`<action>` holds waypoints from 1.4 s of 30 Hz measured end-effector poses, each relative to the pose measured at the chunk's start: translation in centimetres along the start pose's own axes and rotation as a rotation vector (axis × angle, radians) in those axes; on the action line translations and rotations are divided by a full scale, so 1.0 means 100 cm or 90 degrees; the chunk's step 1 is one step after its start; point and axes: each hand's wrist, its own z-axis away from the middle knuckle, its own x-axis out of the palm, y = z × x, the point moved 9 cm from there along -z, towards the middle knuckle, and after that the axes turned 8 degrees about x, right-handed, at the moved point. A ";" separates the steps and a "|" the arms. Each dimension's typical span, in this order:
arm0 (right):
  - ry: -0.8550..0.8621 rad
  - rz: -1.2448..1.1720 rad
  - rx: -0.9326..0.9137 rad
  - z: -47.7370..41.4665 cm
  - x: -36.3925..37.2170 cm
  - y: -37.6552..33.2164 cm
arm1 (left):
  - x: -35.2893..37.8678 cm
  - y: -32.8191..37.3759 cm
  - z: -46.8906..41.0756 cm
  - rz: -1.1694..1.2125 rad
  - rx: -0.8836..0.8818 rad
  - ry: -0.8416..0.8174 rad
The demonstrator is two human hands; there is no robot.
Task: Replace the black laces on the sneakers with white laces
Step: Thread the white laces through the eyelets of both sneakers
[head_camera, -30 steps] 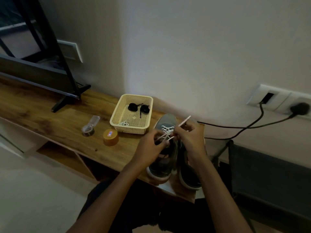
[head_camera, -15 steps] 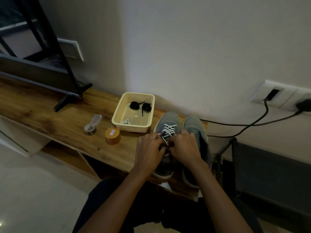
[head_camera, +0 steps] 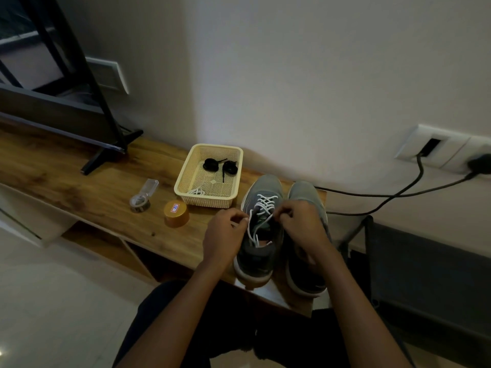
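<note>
White wall backs a long wooden desk, and a cream basket sits on the desk close to that wall. Two coiled black laces lie at the back of the basket, and a spare white lace lies bunched in its front corner.

Just right of the basket stand two grey sneakers side by side, toes toward the wall. The laced sneaker, the one next to the basket, has a white lace crossed through its eyelets, with loose ends trailing down into its opening. The other sneaker stands on its far side, partly covered by a wrist, so its lacing cannot be made out.

The left hand is in front of the basket, at the near side of the laced sneaker's opening, fingers curled and pinching one strand of the white lace. The right hand is on the far side of that opening, fingers curled tight and pinching the other strand.

Left of the basket, a gold cap and a clear tape holder rest on the desk.
</note>
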 end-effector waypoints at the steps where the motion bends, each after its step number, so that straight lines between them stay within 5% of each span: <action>1: 0.043 -0.026 0.014 -0.001 -0.008 0.005 | 0.000 0.001 0.000 -0.004 0.003 -0.001; 7: 0.089 0.133 -0.063 -0.003 0.004 0.000 | 0.006 0.006 -0.003 -0.027 0.019 -0.011; 14: 0.077 0.177 -0.019 -0.006 0.011 -0.003 | 0.017 -0.003 -0.011 -0.005 -0.018 -0.046; 21: 0.002 0.014 -0.021 -0.016 0.009 0.001 | -0.017 -0.015 -0.029 0.110 -0.051 0.060; 26: 0.049 -0.144 -0.012 -0.022 -0.005 0.004 | -0.062 -0.065 -0.070 -0.049 -0.073 0.193; 32: 0.094 -0.191 -0.022 -0.032 -0.014 0.006 | -0.044 -0.090 -0.130 -0.239 -0.053 0.080; 37: 0.124 -0.212 0.015 -0.042 -0.019 0.021 | -0.021 -0.104 -0.147 -0.445 -0.133 -0.126; 42: 0.107 -0.213 -0.006 -0.038 -0.014 0.015 | -0.023 -0.104 -0.148 -0.490 -0.180 -0.076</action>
